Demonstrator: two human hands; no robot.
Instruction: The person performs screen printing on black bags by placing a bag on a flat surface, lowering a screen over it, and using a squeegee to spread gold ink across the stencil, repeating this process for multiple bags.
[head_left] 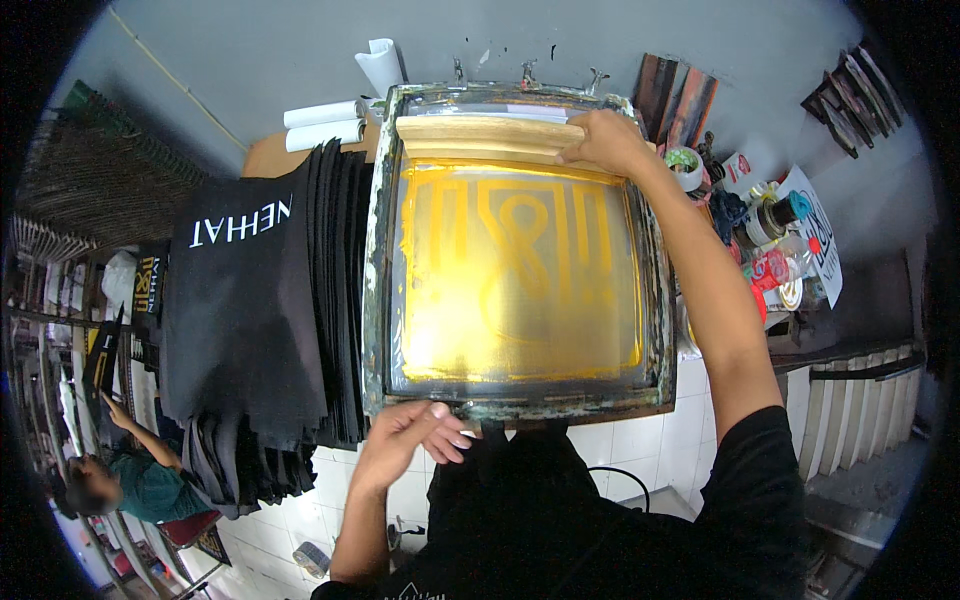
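Observation:
A screen printing frame (pixel 668 300) with a worn, paint-spattered rim lies in front of me. Yellow ink coats its mesh (pixel 450 330), and a stencil design shows through. Across the frame's far end rests a long wooden squeegee (pixel 480 138). My right hand (pixel 605 140) reaches over the frame and is closed round the squeegee's right end. Down at the frame's near left corner is my left hand (pixel 425 432), its fingers loosely stretched and apart, with nothing in them. It is close to the near edge; whether it touches the rim I cannot tell.
Black printed fabric pieces (pixel 245 330) hang in a thick stack left of the frame. Metal hinge clamps (pixel 528 72) stand behind it. A small pot (pixel 684 168), bottles and cans crowd the right side. Farther left, a person (pixel 150 480) in a green shirt is beside a rack.

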